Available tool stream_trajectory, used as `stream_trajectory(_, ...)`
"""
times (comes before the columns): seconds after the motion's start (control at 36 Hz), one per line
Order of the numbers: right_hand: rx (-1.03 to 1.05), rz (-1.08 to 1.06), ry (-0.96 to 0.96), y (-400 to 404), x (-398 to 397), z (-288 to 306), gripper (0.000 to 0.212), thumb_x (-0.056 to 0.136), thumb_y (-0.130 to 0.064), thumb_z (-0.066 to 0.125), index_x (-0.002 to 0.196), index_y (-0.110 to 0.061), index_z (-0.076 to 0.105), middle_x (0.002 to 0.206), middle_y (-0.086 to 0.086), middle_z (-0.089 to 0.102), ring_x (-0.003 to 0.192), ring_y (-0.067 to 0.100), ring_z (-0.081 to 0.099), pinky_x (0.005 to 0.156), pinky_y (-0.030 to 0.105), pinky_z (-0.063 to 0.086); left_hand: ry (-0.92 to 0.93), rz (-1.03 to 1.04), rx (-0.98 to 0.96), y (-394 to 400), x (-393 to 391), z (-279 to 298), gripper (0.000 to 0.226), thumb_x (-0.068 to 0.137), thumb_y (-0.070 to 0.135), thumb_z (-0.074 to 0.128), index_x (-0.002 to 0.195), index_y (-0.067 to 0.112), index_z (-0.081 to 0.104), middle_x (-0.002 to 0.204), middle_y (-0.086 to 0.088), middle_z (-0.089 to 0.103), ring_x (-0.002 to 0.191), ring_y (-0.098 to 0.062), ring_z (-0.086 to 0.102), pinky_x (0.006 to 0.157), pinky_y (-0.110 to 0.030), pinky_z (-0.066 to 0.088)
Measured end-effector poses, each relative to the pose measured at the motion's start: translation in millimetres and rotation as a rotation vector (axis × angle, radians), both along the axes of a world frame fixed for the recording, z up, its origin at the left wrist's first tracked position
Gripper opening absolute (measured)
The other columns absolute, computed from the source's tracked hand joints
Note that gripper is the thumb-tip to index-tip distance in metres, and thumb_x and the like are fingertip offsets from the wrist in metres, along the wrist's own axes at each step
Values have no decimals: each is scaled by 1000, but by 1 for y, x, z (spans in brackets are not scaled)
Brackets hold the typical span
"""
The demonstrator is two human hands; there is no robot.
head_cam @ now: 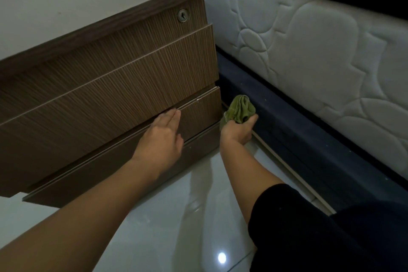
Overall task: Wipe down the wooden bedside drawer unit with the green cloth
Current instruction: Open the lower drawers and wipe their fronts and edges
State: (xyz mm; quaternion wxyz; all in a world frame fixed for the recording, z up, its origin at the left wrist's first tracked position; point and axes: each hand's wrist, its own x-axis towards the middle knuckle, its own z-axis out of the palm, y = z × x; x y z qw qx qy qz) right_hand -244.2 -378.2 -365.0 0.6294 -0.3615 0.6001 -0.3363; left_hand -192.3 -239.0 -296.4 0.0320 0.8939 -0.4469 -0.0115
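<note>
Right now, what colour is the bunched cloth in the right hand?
Olive green cloth, gripped by the right hand; head view.

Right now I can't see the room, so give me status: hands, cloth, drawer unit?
Left hand flat on drawer unit front. Right hand grips green cloth, off the unit. Bed frame close alongside.

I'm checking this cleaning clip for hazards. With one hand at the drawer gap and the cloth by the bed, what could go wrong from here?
1. The left hand has fingertips at the gap above the lowest drawer, which stands slightly out; they might get pinched if it slides in.
2. The cloth, bunched in the right hand, is off the unit, near the dark bed base; it may pick up lint there and smear it on the wood.
</note>
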Motion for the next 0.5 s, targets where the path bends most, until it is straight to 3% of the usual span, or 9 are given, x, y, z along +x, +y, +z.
stream_trajectory(0.11, -182, 9, 25, 5, 9, 6, 45, 91, -5, 45, 132, -23, 42, 126, 12, 55, 114, 28, 55, 86, 26, 38, 15, -7, -12, 2, 1, 1, 60, 94, 21, 44, 148, 9, 20, 155, -5, 23, 144, -17, 19, 118, -26, 14)
stream_trajectory(0.28, -313, 100, 52, 7, 18, 3, 37, 90, 0, 43, 119, -17, 59, 118, 8, 61, 107, 21, 56, 86, 21, 37, 33, 4, -16, 6, 0, 0, 63, 94, 23, 45, 149, 11, 17, 157, -3, 19, 145, -17, 16, 117, -26, 14)
stream_trajectory(0.5, -273, 58, 26, 17, 19, -7, 33, 88, 3, 44, 105, -14, 65, 102, 9, 65, 89, 16, 53, 76, 22, 39, 42, -13, -9, 14, 2, 2, 64, 94, 24, 44, 149, 11, 15, 158, -3, 16, 145, -16, 14, 117, -24, 9)
